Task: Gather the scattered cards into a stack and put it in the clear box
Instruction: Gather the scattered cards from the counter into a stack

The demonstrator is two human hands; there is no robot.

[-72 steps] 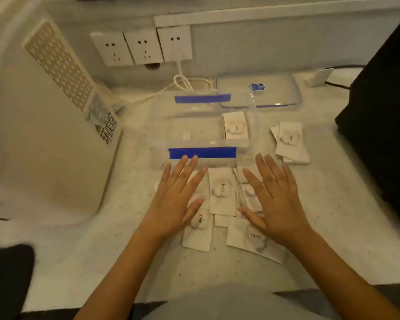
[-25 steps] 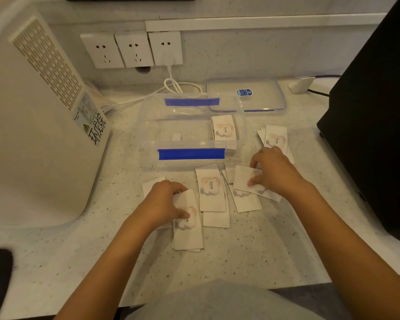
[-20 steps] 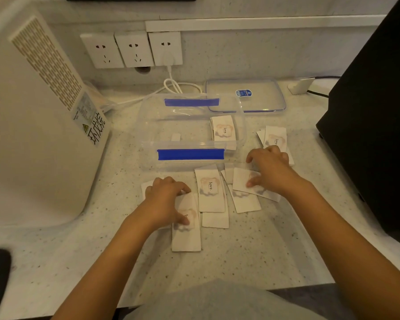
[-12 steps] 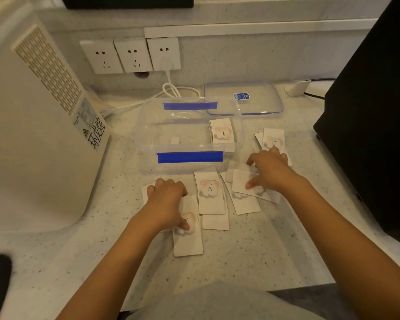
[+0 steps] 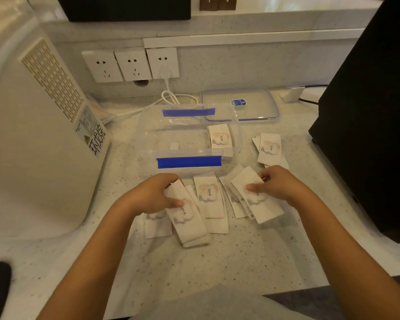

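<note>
- My left hand [image 5: 153, 196] pinches a small stack of cards [image 5: 187, 218] at centre frame, thumb on top.
- My right hand [image 5: 278, 184] grips another card [image 5: 256, 197] just right of it.
- More loose cards [image 5: 209, 197] lie between them.
- The clear box [image 5: 189, 137] sits open just above, a few cards [image 5: 219, 138] inside.
- Its lid [image 5: 240, 103] lies behind.

- "love" printed on cards [image 5: 208, 197], incl. the one in the clear box [image 5: 221, 137]
- Chinese characters on white appliance label [image 5: 98, 140]
- lid sticker [image 5: 238, 102] unreadable
</note>
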